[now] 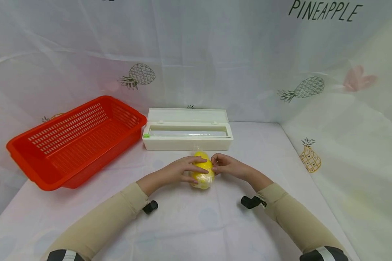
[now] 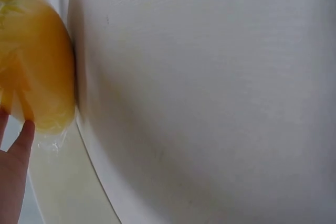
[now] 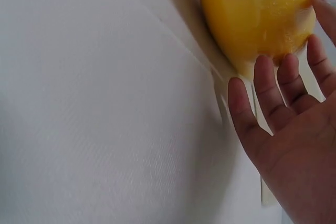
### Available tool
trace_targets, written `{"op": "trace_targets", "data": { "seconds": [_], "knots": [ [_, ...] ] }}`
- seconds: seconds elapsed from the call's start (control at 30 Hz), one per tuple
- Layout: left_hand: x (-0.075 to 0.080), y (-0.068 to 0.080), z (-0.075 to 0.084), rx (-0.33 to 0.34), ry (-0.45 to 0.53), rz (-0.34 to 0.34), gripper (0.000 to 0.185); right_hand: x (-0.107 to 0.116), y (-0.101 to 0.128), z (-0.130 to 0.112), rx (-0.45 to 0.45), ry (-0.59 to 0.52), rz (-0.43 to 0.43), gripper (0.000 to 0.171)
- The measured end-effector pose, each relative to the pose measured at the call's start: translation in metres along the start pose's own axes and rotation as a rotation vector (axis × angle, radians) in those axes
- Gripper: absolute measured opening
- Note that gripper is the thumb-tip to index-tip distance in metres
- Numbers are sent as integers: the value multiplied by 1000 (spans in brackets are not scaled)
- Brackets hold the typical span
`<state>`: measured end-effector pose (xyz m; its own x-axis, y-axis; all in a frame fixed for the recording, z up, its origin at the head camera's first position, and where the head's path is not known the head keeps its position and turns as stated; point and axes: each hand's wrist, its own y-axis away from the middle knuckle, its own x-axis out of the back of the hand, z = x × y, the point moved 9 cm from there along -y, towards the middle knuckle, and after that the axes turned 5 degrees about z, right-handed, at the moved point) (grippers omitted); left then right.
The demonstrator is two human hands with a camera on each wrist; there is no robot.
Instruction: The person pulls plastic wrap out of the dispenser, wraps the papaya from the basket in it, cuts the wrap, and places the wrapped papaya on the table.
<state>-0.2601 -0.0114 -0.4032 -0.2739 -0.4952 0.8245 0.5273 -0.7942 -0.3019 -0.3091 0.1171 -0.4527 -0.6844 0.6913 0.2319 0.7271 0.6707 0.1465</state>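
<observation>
A yellow fruit (image 1: 203, 177) wrapped in clear cling film lies on the table, just in front of a white cling film dispenser (image 1: 187, 144). My left hand (image 1: 176, 171) grips the fruit from the left, its fingers spread over the top. The left wrist view shows the shiny wrapped side of the fruit (image 2: 44, 61) with fingertips against it. From the right, my right hand (image 1: 230, 165) touches the wrap. Its fingers (image 3: 265, 85) are loosely bent at the fruit's side in the right wrist view, with the thumb apart from them on the film.
The dispenser's lid (image 1: 187, 115) stands raised, and a film roll (image 1: 187, 133) lies inside. A green slider (image 1: 146, 136) sits at its left end. To the left is a red plastic basket (image 1: 117, 152) with slotted walls. A pineapple-print cloth (image 1: 215, 83) hangs behind.
</observation>
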Motion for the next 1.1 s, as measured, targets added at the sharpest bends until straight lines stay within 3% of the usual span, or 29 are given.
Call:
{"op": "trace_targets", "data": {
  "seconds": [0.4, 0.63, 0.83, 0.97, 1.1],
  "knots": [
    [3, 0, 2, 40, -32, 52, 47, 1, -2, -2, -4, 68, 108, 20],
    [3, -2, 3, 23, -105, 57, 46, -3, 5, -5, -22, 77, 92, 19],
    [5, -8, 3, 83, -105, 85, 42, -3, 15, -15, 43, 151, 94, 24],
    [5, -12, 10, 75, -132, 120, 33, 5, 26, -28, 72, 206, 159, 27],
    [4, -13, 15, 67, -240, 98, 22, 23, 36, -43, 84, 221, 280, 26]
  ]
}}
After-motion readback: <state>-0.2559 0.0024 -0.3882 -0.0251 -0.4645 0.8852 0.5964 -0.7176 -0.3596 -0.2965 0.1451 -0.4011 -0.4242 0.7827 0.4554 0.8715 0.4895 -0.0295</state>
